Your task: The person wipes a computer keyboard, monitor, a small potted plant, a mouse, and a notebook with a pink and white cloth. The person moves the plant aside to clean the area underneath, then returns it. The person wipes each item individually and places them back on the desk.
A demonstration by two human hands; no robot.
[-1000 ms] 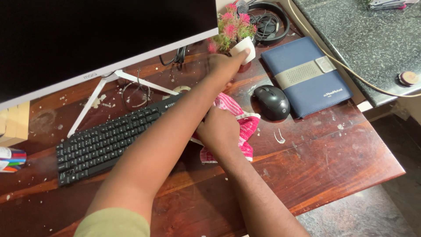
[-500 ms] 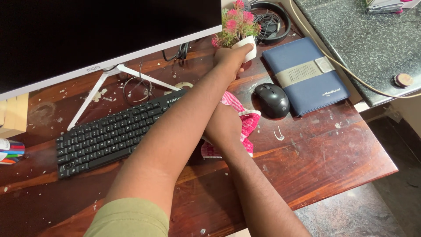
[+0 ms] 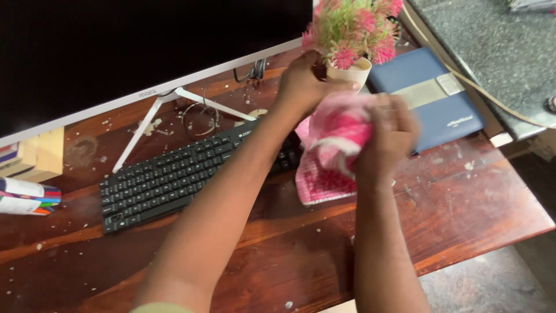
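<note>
the left hand [image 3: 301, 87] grips a small cream pot [image 3: 349, 73], lifted above the keyboard [image 3: 174, 177]'s right end; green and pink artificial flowers [image 3: 353, 26] fill it. the right hand [image 3: 391, 136] clutches a bunched pink cloth [image 3: 336, 145] just below the pot, touching it.

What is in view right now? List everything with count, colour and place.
Small potted plant with pink flowers in a cream pot: one, lifted above the desk's far side.
Pink and white cloth: one, bunched up against the pot.
Black keyboard: one, desk centre-left.
White-framed monitor with dark screen: one, far left.
Blue notebook with grey band: one, far right.
Wooden desk: one, reddish-brown, speckled with white bits.
Grey stone counter: one, top right.
Left hand: holds the pot.
Right hand: grips the cloth.
</note>
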